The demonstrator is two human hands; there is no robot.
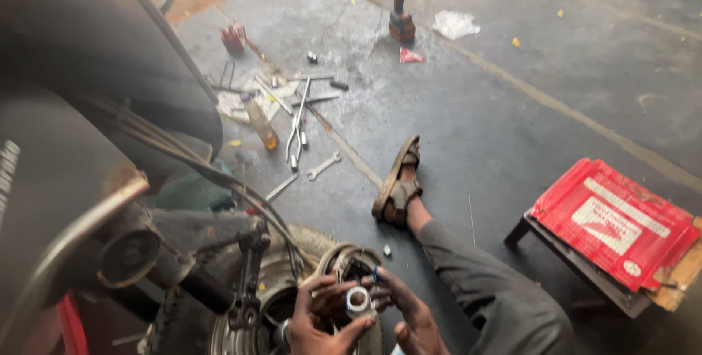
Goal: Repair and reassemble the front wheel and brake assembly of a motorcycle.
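We are sitting on the concrete floor [512, 106] with one leg stretched out, sandal [398, 179] resting on its side, and both hands are gathered low in the view over the motorcycle wheel hub [292, 311]. Between them sits a small silver metal ring [358, 301], a bearing or collar by the look of it (we cannot tell which). Our left hand [318, 322] comes up from below with its thumb and fingers curled partly closed around the ring's near side, pinching it; our right hand [409, 311] lies just to the right, fingers bent and spread over the top, touching the ring's far edge rather than gripping it firmly. The ring's open bore faces up toward us, so its axis runs roughly toward the camera, and it lies just above the hub opening. The left hand is nearer and carries the hold. Further off on the floor, toward the far left, lie scattered wrenches [300, 121], a small bottle [261, 125] and a cordless driver [400, 0] standing upright; a red-topped stool [614, 223] stands at the right.
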